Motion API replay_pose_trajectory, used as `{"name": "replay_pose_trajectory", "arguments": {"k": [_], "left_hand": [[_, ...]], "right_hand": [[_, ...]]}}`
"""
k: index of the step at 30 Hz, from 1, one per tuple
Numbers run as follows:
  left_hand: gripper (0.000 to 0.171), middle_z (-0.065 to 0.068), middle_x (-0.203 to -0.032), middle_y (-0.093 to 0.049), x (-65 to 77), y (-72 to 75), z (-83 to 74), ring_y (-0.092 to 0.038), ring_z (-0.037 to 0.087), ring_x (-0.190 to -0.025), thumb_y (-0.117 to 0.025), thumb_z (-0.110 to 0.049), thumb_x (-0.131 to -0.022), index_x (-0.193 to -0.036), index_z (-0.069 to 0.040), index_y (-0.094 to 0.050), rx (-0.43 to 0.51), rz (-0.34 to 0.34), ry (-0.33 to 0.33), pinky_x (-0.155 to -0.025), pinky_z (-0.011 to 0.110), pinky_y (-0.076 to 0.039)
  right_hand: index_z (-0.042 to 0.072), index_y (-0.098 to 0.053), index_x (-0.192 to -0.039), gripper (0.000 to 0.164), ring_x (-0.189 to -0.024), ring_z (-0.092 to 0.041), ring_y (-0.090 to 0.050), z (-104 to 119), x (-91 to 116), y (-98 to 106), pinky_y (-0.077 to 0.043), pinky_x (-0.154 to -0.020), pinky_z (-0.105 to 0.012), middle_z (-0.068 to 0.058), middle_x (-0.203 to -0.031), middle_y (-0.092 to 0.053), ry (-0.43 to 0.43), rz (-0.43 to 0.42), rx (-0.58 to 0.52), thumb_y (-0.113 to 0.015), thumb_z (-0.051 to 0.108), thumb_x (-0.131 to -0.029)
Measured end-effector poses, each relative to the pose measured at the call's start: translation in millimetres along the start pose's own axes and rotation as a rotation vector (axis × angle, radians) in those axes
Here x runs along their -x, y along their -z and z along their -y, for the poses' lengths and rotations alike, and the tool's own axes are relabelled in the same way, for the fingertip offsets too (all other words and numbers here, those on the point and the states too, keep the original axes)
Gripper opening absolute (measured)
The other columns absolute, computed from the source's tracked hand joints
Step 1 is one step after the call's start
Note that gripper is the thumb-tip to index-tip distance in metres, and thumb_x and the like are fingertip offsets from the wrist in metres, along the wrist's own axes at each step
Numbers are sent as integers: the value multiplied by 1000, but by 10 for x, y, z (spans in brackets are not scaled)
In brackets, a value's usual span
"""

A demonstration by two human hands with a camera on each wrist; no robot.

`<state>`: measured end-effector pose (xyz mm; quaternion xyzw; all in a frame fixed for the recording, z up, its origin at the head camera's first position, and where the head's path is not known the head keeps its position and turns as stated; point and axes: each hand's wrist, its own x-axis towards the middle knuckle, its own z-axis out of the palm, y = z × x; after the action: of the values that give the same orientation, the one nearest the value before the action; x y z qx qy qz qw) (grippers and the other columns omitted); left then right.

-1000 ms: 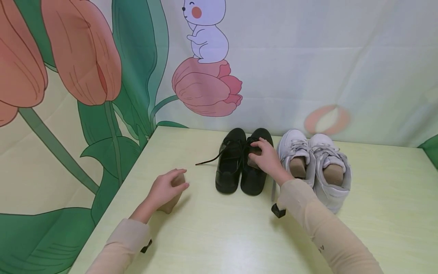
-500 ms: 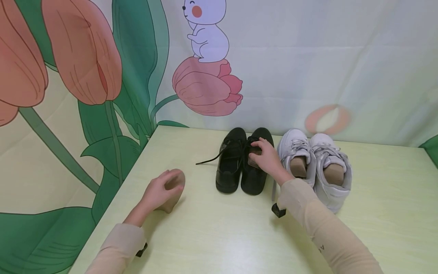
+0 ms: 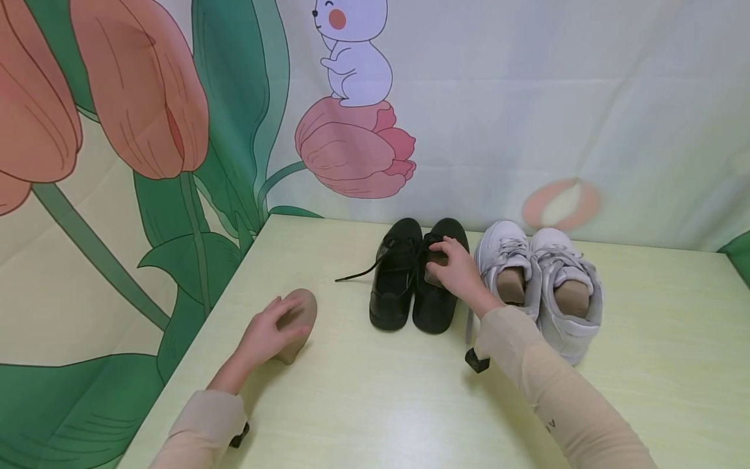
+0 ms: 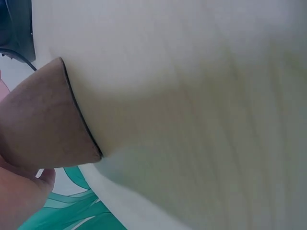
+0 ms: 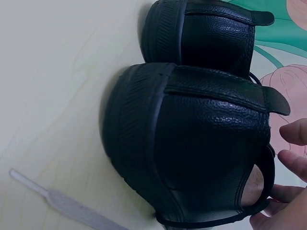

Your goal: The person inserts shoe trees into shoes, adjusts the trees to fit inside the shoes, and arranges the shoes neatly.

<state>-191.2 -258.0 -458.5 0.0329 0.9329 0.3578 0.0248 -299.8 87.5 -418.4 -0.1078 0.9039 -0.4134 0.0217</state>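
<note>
Left of the black shoes, a brown shoe tree [image 3: 301,316] lies on the table, its dark bottom edge showing in the left wrist view. My left hand [image 3: 265,334] reaches round it from behind, fingers loosely spread over its top. Over the opening of the right black shoe [image 3: 435,316] is my right hand [image 3: 459,270]. Its thumb and index finger stand apart, while the lower fingers rest at the collar. Inside that shoe a brown insert [image 5: 253,186] shows beside the fingers. In the left black shoe [image 3: 391,296] the opening is uncovered, with one lace trailing left.
A pair of white sneakers [image 3: 571,333] stands right of the black shoes, a brown shoe tree [image 3: 571,298] in each. A grey lace end [image 5: 72,208] trails on the table by my right wrist. A printed cloth [image 3: 469,130] hangs behind the table.
My left hand has drawn back down and left across the shoe tree, its fingers loosening and uncovering the tip. The shoe tree and my right hand have stayed in place.
</note>
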Motion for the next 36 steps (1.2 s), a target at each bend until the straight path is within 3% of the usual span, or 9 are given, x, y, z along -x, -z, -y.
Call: {"name": "replay_pose_trajectory", "arguments": {"k": [10,17,23,28,36], "left_hand": [[76,17,-148,-16,67,24,100,-14,39,-136,-68,-37,-76,-138,-11,-34,11,34,-3,-102,59,-20],[86,16,-150,-11,109,12,144,-18,41,-134,-71,-35,-73,-142,-17,-23,27,58,9,-100,60,-23],[94,19,-150,-6,154,27,177,-14,42,-134,-75,-31,-70,-143,-18,-19,39,91,-2,-101,61,-19],[97,23,-149,-4,191,52,192,-13,45,-133,-76,-28,-68,-144,-13,-17,60,120,-28,-101,62,-17],[89,22,-149,-6,225,78,230,-13,44,-133,-75,-28,-70,-141,-8,-25,59,140,-7,-101,61,-18]], "right_hand": [[4,-52,-121,38,-137,-33,-17,0,9,2,-19,-109,-46,-18,-144,-28,2,2,10,-57,16,-84],[4,-53,-120,38,-137,-33,-16,-3,14,-4,-19,-109,-47,-17,-144,-28,4,2,2,-56,16,-84],[4,-53,-119,38,-136,-33,-17,-1,19,-7,-19,-109,-47,-18,-144,-29,6,-2,15,-56,16,-84],[4,-53,-120,38,-137,-33,-16,0,23,1,-19,-109,-47,-17,-144,-28,5,5,19,-56,17,-84],[3,-52,-120,37,-137,-34,-16,1,24,0,-19,-108,-48,-18,-144,-28,6,7,13,-55,16,-84]]}}
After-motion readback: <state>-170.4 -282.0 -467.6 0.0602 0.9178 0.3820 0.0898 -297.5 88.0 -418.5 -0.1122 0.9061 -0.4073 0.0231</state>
